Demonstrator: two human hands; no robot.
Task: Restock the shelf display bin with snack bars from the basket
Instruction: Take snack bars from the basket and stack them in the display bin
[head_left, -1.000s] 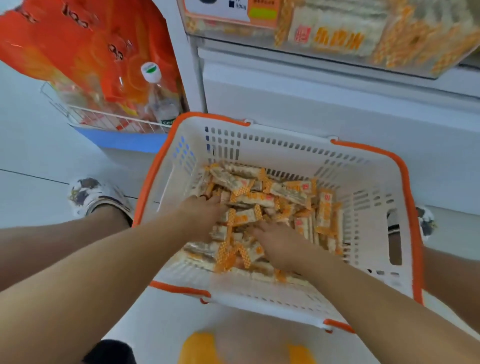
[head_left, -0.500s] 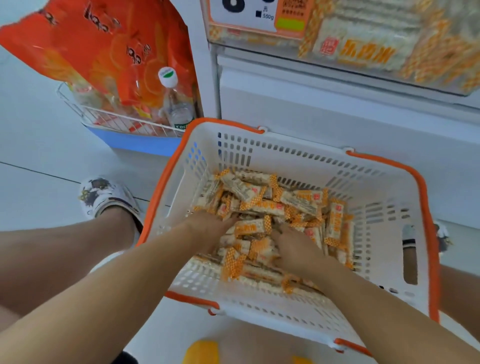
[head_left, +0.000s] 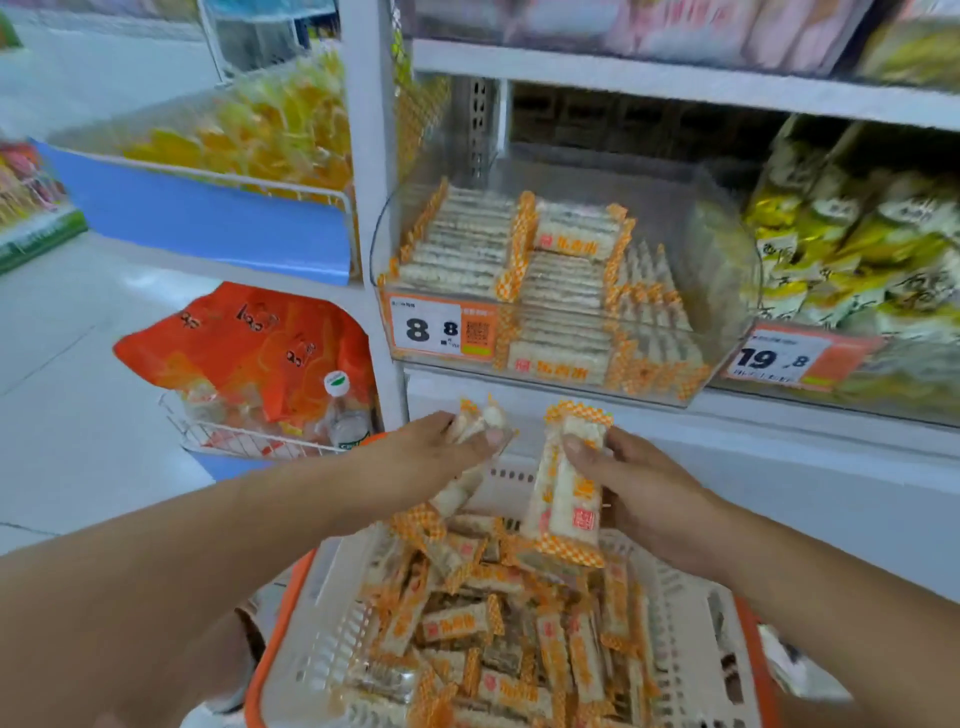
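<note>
Fingers: left hand (head_left: 436, 449) fingers (head_left: 491, 435) are curled around a few snack bars; right hand (head_left: 641, 493) thumb and fingers pinch a small stack of bars (head_left: 563, 486) held upright.
Shelf unit (head_left: 675, 78): white metal shelving fills the upper view, directly ahead of both hands.
Basket (head_left: 332, 634): white with an orange rim, low in view beneath the hands, holding a loose heap of snack bars (head_left: 498, 623).
Display bin (head_left: 727, 249): clear plastic, on the shelf above the hands, with rows of matching bars (head_left: 467, 244) stacked inside, fuller on the left.
Orange bags (head_left: 260, 353): in a wire rack left of the shelf post.
Price tag (head_left: 441, 330): on the bin front, reading 8.8.
</note>
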